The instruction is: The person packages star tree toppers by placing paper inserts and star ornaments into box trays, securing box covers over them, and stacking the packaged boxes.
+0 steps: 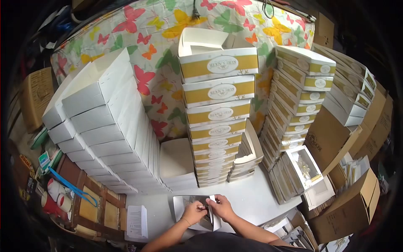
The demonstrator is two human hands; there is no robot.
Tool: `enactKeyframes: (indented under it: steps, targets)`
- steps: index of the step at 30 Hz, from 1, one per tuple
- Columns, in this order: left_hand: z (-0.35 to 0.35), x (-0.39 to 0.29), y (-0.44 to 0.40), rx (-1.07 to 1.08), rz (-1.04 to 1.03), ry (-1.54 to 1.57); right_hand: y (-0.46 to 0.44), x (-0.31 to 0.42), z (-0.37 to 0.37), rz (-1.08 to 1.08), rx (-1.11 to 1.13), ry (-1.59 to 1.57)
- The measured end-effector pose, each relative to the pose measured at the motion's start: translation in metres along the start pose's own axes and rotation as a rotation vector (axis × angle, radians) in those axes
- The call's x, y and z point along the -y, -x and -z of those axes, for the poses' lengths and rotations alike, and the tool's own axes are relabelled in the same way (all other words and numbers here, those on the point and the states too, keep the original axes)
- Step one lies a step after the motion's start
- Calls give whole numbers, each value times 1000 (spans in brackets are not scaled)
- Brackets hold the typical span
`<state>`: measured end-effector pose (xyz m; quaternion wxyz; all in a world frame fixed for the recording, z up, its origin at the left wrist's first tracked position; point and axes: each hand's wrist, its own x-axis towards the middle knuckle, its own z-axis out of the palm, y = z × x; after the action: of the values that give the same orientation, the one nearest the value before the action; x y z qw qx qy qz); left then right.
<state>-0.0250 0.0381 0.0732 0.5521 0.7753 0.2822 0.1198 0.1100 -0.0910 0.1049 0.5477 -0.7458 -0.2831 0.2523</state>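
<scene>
So there's one open white box (179, 206) on the worktop (252, 197), right hand (222, 209) with its fingers clamped on the side wall, left hand (194, 213) reaching inside, can't tell if those fingers are gripping anything. Behind it, one tall gold-banded stack (220, 91) partly blocks a shorter stack (251, 145), plus two white columns (119, 130) left and one paper pile (137, 221)

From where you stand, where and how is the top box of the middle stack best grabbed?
Probably grip the top box by its left and right walls, coming from both sides: it is open-topped, with gaps on either side.
</scene>
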Motion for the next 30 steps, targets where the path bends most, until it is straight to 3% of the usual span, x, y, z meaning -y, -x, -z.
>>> enactKeyframes:
  steps: [1,7,12,15,17,22,26,30]
  targets:
    - [2,-3,0,64,-32,-192,0,3,-1,68,-59,98]
    - [-2,-10,-2,55,-169,-383,11,-1,0,156,-43,145]
    - [1,-28,2,92,-143,-479,0,-5,8,-106,65,-69]
    - [-12,-38,10,-41,-154,-505,-2,24,32,-225,219,-12]
    - [-19,-37,18,-67,-139,-506,1,30,38,-292,275,7]
    - [-16,-41,1,-104,-296,-486,-5,28,29,-89,248,-31]
    - [-23,-32,11,-231,-133,-232,6,30,27,25,215,191]
    - [-39,-19,1,-398,-35,-118,-3,18,30,28,241,177]
